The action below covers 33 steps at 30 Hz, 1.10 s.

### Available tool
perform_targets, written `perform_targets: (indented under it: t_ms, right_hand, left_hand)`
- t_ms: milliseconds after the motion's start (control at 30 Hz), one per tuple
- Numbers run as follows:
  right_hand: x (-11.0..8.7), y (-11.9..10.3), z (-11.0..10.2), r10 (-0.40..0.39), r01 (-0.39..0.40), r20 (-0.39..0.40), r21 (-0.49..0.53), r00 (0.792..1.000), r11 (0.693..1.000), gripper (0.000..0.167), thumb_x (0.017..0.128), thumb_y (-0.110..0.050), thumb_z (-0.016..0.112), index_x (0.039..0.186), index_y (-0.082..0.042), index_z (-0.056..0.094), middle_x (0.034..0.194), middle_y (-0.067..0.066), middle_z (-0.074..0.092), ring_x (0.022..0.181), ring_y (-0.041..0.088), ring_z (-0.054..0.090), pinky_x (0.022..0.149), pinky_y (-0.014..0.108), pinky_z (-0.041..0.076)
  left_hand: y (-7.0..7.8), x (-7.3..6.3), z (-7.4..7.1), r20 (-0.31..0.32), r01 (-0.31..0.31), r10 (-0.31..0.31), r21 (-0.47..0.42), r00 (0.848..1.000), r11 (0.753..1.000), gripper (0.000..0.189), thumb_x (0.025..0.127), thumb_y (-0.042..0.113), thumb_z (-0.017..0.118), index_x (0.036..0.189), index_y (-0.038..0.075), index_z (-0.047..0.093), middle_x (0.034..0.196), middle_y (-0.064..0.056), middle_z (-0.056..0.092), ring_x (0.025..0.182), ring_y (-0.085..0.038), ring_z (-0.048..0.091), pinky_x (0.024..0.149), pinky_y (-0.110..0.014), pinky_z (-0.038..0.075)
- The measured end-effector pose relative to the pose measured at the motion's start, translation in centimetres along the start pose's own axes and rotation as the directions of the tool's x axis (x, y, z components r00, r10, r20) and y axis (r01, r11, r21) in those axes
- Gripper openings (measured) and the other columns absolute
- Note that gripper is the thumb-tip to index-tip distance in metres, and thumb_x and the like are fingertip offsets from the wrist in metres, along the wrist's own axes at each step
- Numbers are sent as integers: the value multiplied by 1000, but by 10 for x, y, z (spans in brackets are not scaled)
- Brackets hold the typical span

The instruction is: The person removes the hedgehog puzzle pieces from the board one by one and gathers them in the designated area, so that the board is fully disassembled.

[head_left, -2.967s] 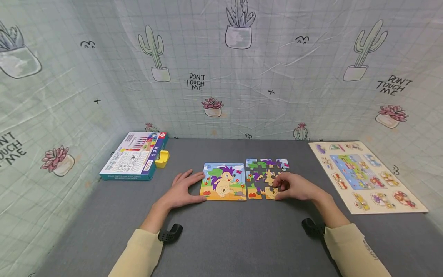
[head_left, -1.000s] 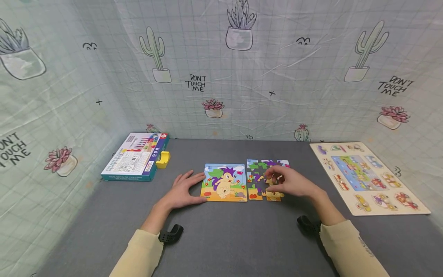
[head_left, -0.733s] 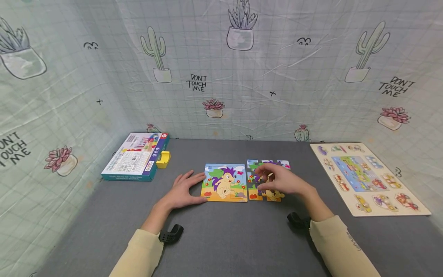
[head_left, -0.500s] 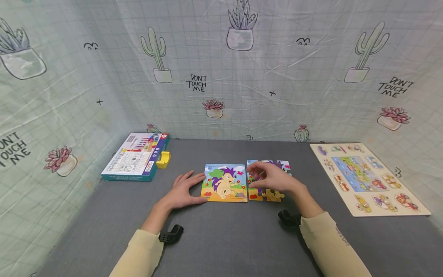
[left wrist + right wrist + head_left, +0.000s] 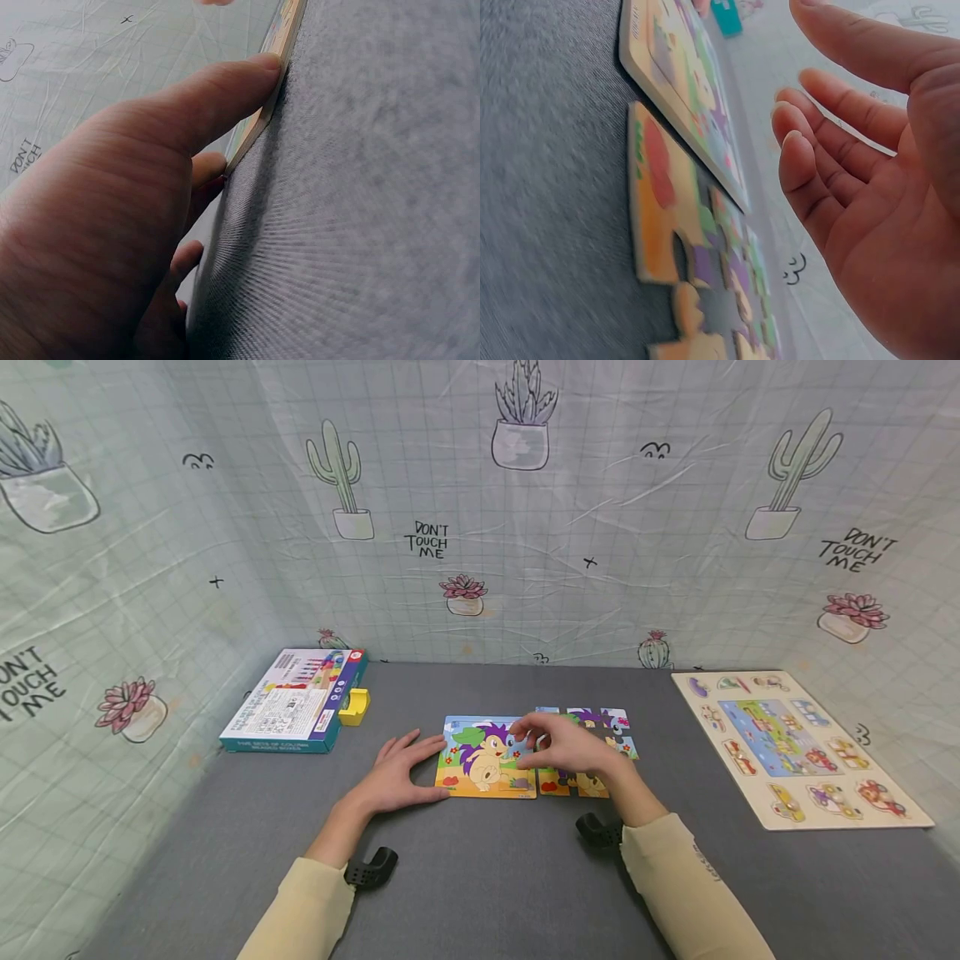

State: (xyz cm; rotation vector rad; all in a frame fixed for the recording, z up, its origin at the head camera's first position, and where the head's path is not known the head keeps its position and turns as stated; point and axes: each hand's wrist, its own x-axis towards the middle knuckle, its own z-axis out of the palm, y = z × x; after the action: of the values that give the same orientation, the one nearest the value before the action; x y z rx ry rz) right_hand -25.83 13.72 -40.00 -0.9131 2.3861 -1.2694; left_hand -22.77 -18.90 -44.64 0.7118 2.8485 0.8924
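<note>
A flat square puzzle board (image 5: 476,792) with a purple-haired hedgehog picture lies mid-table. My left hand (image 5: 393,772) rests at its left side, fingers spread; in the left wrist view, the thumb (image 5: 225,94) touches the board's edge (image 5: 259,127). My right hand (image 5: 566,743) is raised over the board's right edge and the loose jigsaw pieces beside it. Those pieces lie in rough rows, with gaps between; an orange one with a red patch (image 5: 660,202) is nearest. In the right wrist view, the fingers are loosely bent, and nothing shows between them and the thumb.
At the left sits a teal-sided box (image 5: 285,702) with a yellow block-like piece (image 5: 354,707) against its right side. On the right lies a large wooden picture board (image 5: 757,793) with vehicle shapes. A cactus-print cloth (image 5: 525,527) rises behind the table.
My right hand has moved left, from the right-hand loose pieces to the right edge of the hedgehog board, uncovering pieces behind it. My left hand has stayed in place.
</note>
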Motion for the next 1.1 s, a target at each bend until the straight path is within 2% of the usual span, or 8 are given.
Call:
perform_targets:
  t_ms: [367, 667, 933, 1100]
  right_hand:
    - [7, 6, 13, 10, -8, 40, -47, 999, 999, 49, 87, -17, 81, 126, 3, 60, 109, 13, 63, 95, 25, 57, 79, 36, 50]
    - [9, 7, 18, 46, -40, 45, -128, 998, 991, 50, 84, -16, 84, 124, 4, 62, 104, 8, 62, 92, 21, 57, 84, 35, 50]
    - [10, 5, 20, 83, -68, 42, -276, 996, 959, 44, 81, -24, 87, 115, -3, 67, 105, 2, 59, 95, 18, 58, 89, 37, 51]
    - [10, 2, 20, 112, -98, 32, -302, 993, 948, 41, 81, -24, 88, 111, -5, 67, 104, 2, 57, 95, 19, 57, 89, 37, 50]
  left_hand:
    - [0, 0, 1, -2, -6, 6, 5, 1000, 1000, 82, 82, 51, 78, 150, 13, 52, 156, -5, 44, 150, -39, 17, 116, -64, 3]
    - [0, -1, 1, -5, -7, 7, 9, 1000, 1000, 82, 82, 51, 78, 150, 12, 52, 156, -5, 44, 150, -40, 17, 116, -64, 3]
    - [1, -1, 0, 0, -1, 1, 12, 1000, 1000, 83, 82, 52, 78, 150, 12, 51, 157, -5, 43, 150, -40, 17, 116, -65, 3]
    - [1, 0, -1, 2, 8, -8, 15, 1000, 1000, 84, 82, 53, 77, 150, 12, 51, 156, -6, 43, 150, -40, 17, 115, -66, 4]
